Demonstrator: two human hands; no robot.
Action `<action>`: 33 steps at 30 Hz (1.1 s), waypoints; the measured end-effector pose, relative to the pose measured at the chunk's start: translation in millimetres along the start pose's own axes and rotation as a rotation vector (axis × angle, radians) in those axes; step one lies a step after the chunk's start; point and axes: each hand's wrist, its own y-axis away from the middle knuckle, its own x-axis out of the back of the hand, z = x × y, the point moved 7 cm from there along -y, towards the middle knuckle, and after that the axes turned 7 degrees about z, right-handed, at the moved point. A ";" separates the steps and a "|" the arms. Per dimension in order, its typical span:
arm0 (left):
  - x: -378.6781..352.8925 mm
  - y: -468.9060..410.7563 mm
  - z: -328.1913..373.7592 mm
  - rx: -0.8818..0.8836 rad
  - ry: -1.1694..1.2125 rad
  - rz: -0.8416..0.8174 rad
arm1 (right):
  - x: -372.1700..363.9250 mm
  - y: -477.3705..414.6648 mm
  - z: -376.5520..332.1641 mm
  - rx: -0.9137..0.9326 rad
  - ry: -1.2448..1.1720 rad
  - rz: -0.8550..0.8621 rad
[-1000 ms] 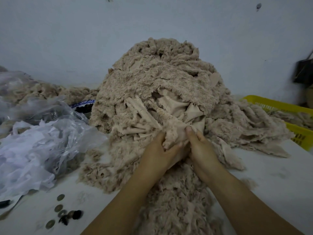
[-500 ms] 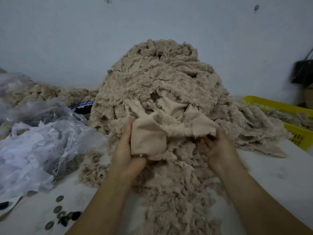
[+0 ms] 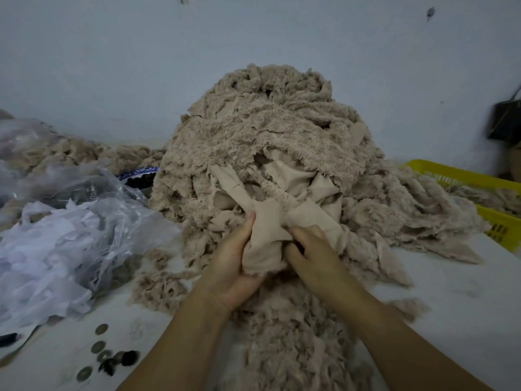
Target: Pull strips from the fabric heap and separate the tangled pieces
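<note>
Hands bunching smooth beige strips at the fabric heap's foot.
Left hand (image 3: 235, 261) and right hand (image 3: 313, 252) clench the strips (image 3: 266, 235); heap (image 3: 270, 142) rises on the table (image 3: 465, 306).

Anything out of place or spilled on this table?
Small round discs lie scattered loose on the table at lower left, near the plastic bags, unrelated to the sorting. Fabric from the heap also spills into the yellow basket at right.

Fabric heap (image 3: 270, 153) centre on table (image 3: 465, 311); plastic bags (image 3: 64, 241) left, basket (image 3: 479, 190) right.
</note>
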 end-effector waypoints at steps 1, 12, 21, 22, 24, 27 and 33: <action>0.2 -0.4 0.9 -0.016 -0.019 0.016 | 6.6 -2.9 8.4 -0.038 0.056 0.037; -2.7 4.6 0.8 -0.221 -0.551 0.177 | 11.9 -4.3 -3.8 -0.092 -0.146 0.060; -36.7 20.0 -12.6 -0.177 -0.640 -0.167 | 49.4 -11.0 38.1 -0.346 -0.196 0.451; -39.0 21.3 -11.8 -0.188 -0.656 -0.194 | 48.4 -11.1 42.0 -0.377 -0.212 0.470; -41.5 24.0 -11.2 -0.217 -0.694 -0.233 | 47.4 -10.7 51.9 -0.440 -0.292 0.502; -44.0 25.3 -12.1 -0.270 -0.777 -0.241 | 54.3 -9.2 64.0 -0.512 -0.393 0.568; -48.3 24.1 -14.2 -0.340 -0.845 -0.253 | 44.9 -9.9 74.5 -0.576 -0.491 0.578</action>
